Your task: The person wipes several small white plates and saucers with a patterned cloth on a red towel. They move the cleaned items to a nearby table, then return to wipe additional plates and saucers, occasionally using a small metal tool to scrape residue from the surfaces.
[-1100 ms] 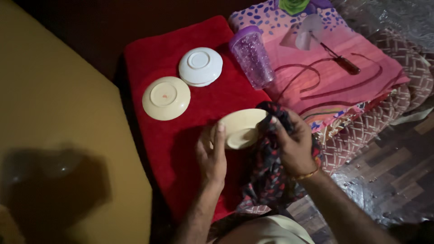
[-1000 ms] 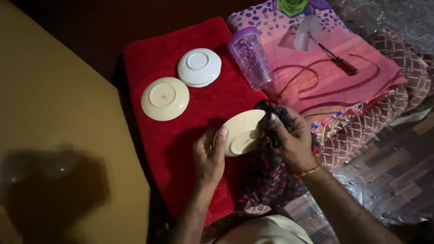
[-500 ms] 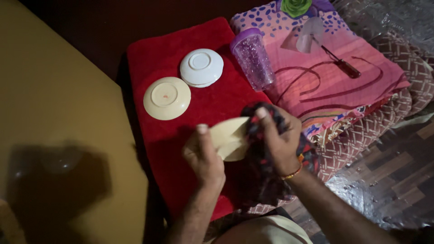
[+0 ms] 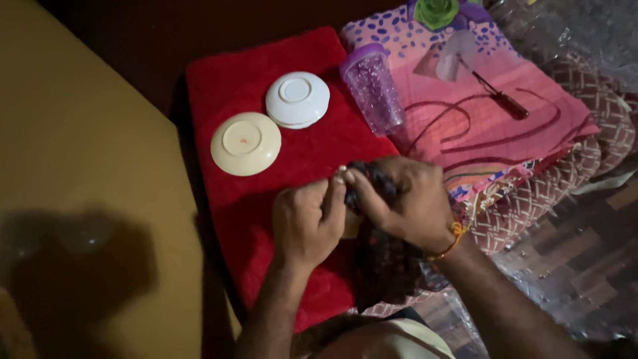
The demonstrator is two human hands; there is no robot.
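Note:
My left hand (image 4: 306, 223) grips a cream plate (image 4: 350, 226), which is turned so that only a sliver of its edge shows between my hands. My right hand (image 4: 402, 199) presses a dark patterned cloth (image 4: 385, 262) against the plate; the cloth hangs down below my hands. Both hands are together above the near part of a red towel (image 4: 266, 86). Most of the plate is hidden by my fingers and the cloth.
A cream plate (image 4: 245, 143) and a white bowl (image 4: 297, 99) lie upside down on the red towel. A clear tumbler with a purple rim (image 4: 373, 86) lies by a pink patterned cloth (image 4: 492, 126) holding a clear funnel (image 4: 455, 56) and a screwdriver (image 4: 502, 98). A yellow surface (image 4: 86, 166) lies left.
The plate has tipped from nearly flat to edge-on and is now almost hidden. My right hand with the cloth moved left over it, and my hands closed together.

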